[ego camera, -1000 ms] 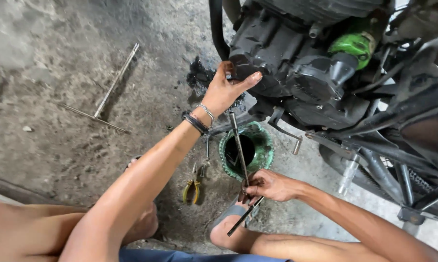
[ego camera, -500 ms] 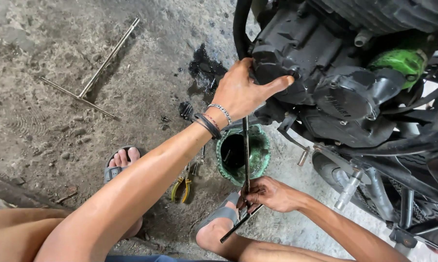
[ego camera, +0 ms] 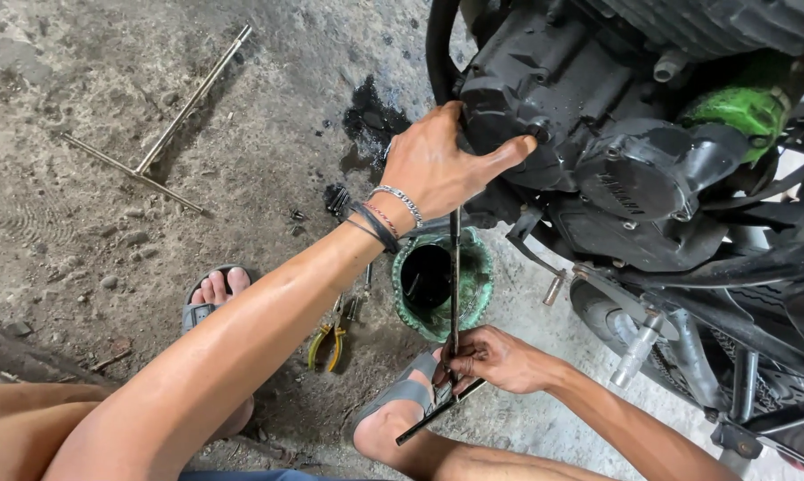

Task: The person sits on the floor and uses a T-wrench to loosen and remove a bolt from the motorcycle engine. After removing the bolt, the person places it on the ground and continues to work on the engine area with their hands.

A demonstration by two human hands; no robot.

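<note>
My left hand, with bracelets at the wrist, rests on the black engine case of a motorcycle, fingers spread over a round cover. My right hand grips a long T-handle wrench near its crossbar, the shaft pointing up under the engine. Directly below the engine stands a green drain pan holding dark oil.
Yellow-handled pliers lie on the concrete beside the pan. Another long T-shaped tool lies at the upper left. A dark oil stain marks the floor. My sandalled feet flank the pan. A footpeg juts out at right.
My left hand has shifted onto the engine cover with fingers spread wider. My right hand still holds the wrench upright, and the view has moved closer.
</note>
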